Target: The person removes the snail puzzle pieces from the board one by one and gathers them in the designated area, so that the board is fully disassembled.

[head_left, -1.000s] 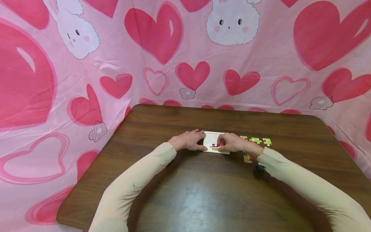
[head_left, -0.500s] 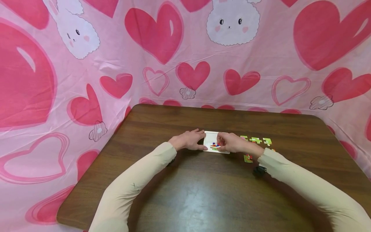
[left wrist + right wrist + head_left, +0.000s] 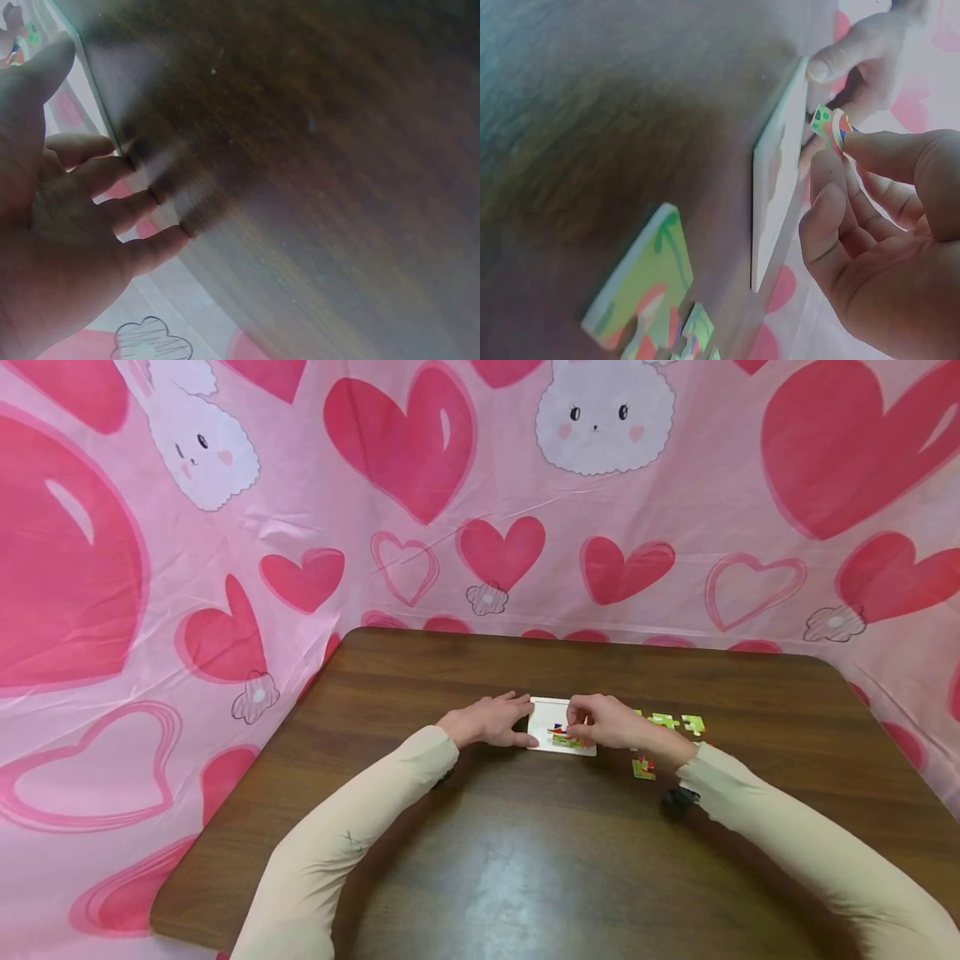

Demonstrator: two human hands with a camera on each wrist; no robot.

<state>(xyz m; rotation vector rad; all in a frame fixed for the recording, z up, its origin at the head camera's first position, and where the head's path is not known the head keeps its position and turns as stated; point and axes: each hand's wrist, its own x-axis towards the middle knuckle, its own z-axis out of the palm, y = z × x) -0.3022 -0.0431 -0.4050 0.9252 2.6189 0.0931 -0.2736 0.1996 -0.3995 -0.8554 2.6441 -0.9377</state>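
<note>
A shallow white puzzle tray [image 3: 543, 713] lies between my two hands on the table. My left hand [image 3: 491, 722] rests at the tray's left edge, thumb and fingers spread and mostly straight. Over the tray's right part, my right hand [image 3: 606, 722] pinches a small jigsaw piece [image 3: 832, 129] printed in green, red and blue. In the right wrist view the thumb lies against this piece, and part of it is hidden behind the thumb. Colourful printing shows under the right fingertips in the head view, near the tray's lower edge.
Several loose jigsaw pieces lie right of the tray, among them a green one [image 3: 693, 724] at the back and a green-and-red one [image 3: 643, 768] nearer me. My right forearm covers some. A pink heart-print cloth [image 3: 498, 547] hangs behind the brown table [image 3: 480, 835].
My right hand has turned and shifted slightly right and up, and more green printing shows beneath its fingertips. My left hand stays at the tray's left edge.
</note>
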